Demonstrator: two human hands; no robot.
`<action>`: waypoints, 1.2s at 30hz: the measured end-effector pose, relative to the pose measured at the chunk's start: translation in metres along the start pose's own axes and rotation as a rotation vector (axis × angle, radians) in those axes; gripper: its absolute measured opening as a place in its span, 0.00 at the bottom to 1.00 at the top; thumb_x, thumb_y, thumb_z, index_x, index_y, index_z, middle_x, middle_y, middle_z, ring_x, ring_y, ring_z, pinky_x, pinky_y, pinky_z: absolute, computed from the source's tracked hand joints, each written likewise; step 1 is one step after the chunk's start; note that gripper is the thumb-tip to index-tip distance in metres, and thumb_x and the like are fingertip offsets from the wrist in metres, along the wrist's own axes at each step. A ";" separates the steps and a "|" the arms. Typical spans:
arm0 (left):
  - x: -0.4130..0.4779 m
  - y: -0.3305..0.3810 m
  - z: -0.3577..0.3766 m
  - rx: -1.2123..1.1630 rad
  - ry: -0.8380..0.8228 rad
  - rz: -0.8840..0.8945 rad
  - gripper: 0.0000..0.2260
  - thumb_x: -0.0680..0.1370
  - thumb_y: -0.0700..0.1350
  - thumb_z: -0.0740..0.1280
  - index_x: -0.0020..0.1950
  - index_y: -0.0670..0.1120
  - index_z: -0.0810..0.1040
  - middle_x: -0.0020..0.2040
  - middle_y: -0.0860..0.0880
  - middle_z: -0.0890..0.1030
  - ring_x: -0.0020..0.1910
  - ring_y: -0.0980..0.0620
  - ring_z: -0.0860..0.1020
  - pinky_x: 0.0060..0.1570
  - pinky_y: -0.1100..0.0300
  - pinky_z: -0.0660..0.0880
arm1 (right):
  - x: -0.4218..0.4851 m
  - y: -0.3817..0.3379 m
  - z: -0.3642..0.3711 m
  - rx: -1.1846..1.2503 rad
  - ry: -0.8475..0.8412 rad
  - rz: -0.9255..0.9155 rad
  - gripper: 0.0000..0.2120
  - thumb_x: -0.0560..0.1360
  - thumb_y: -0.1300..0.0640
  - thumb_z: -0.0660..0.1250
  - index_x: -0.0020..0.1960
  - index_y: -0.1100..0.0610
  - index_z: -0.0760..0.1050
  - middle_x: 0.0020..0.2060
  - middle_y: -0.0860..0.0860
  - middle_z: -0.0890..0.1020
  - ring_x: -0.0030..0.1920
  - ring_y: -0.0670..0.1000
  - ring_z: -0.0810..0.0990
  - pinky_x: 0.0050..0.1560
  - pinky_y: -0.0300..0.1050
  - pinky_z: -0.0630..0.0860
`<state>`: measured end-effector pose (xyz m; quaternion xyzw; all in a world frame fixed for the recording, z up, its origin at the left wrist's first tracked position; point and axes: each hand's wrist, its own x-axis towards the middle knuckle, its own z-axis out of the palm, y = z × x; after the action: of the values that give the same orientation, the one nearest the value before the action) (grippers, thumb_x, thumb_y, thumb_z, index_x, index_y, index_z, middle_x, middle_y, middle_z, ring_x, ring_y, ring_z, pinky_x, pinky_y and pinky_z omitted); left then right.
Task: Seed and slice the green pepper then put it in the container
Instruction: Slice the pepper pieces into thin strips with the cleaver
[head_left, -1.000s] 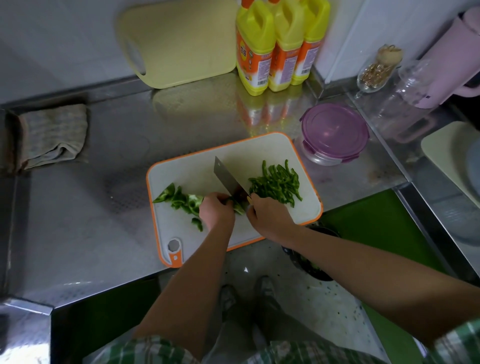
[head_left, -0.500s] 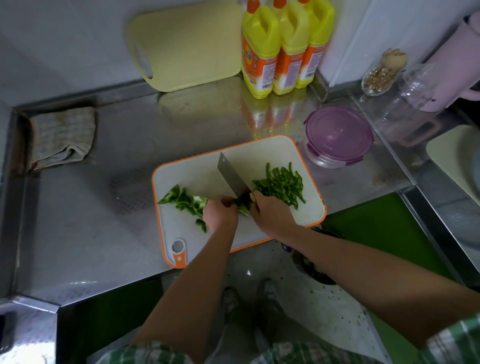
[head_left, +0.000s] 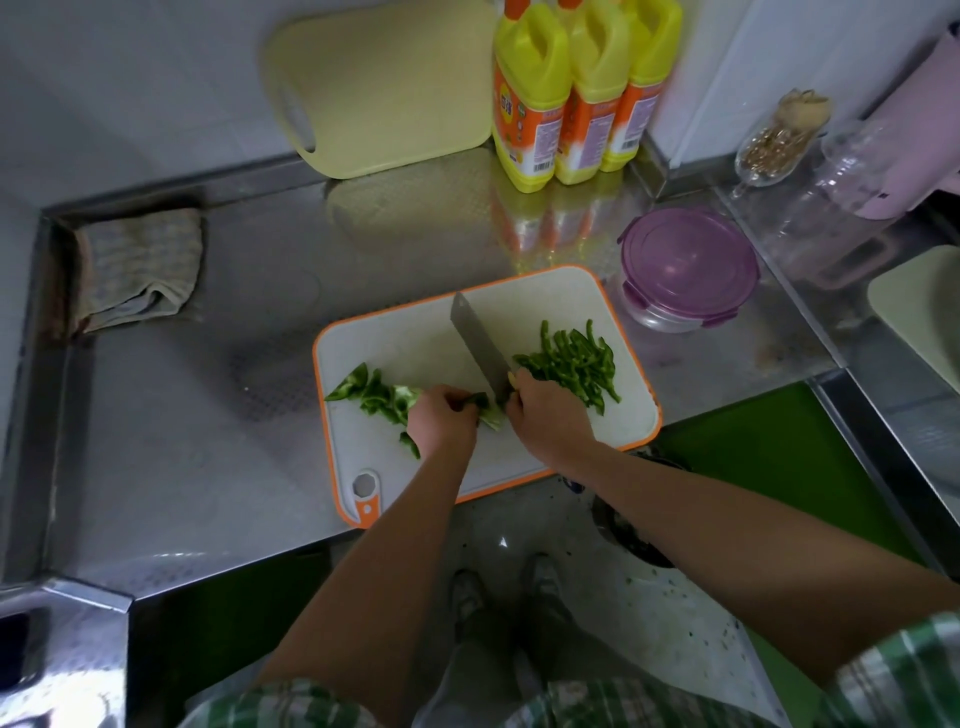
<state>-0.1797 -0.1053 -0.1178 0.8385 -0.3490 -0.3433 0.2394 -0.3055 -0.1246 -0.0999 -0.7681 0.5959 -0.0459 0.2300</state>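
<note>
A white cutting board with an orange rim (head_left: 426, 332) lies on the steel counter. My right hand (head_left: 548, 418) grips the handle of a cleaver (head_left: 480, 347), whose blade points away from me across the board. My left hand (head_left: 441, 421) holds down a piece of green pepper (head_left: 485, 408) right beside the blade. Uncut pepper pieces (head_left: 371, 389) lie to the left of that hand. A heap of thin pepper strips (head_left: 574, 364) lies to the right of the blade. The round container with a purple lid (head_left: 688, 265) stands closed just beyond the board's right corner.
Three yellow bottles (head_left: 566, 93) and a pale yellow cutting board (head_left: 384, 88) stand against the back wall. A folded cloth (head_left: 137, 265) lies at the far left. Glass jars (head_left: 779, 140) and a pink jug (head_left: 904, 150) stand at the right. The counter edge runs under my forearms.
The hands and the cleaver stay in the same place over the pepper piece. The heap of strips and the uncut pieces have not moved; only the camera shifted slightly.
</note>
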 end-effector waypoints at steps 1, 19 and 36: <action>0.000 0.000 0.000 -0.019 0.009 -0.017 0.05 0.74 0.43 0.72 0.50 0.47 0.83 0.46 0.48 0.85 0.47 0.49 0.81 0.46 0.57 0.77 | -0.001 0.003 -0.002 0.037 0.018 0.017 0.11 0.81 0.56 0.55 0.57 0.61 0.71 0.30 0.48 0.71 0.29 0.48 0.69 0.30 0.43 0.63; 0.001 0.009 0.004 0.024 0.034 0.002 0.08 0.74 0.39 0.71 0.52 0.45 0.84 0.49 0.46 0.85 0.50 0.46 0.81 0.45 0.59 0.73 | -0.009 0.002 -0.013 -0.029 -0.119 -0.051 0.10 0.81 0.56 0.55 0.57 0.61 0.70 0.31 0.49 0.68 0.32 0.52 0.70 0.28 0.43 0.60; 0.003 0.000 -0.001 -0.007 0.012 -0.003 0.06 0.73 0.42 0.72 0.49 0.45 0.84 0.47 0.47 0.85 0.49 0.48 0.81 0.46 0.58 0.76 | -0.006 0.005 -0.009 0.113 -0.042 -0.045 0.05 0.79 0.57 0.57 0.46 0.58 0.67 0.27 0.49 0.68 0.25 0.48 0.66 0.25 0.42 0.57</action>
<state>-0.1778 -0.1075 -0.1184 0.8403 -0.3450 -0.3398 0.2439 -0.3146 -0.1229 -0.0927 -0.7677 0.5701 -0.0686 0.2845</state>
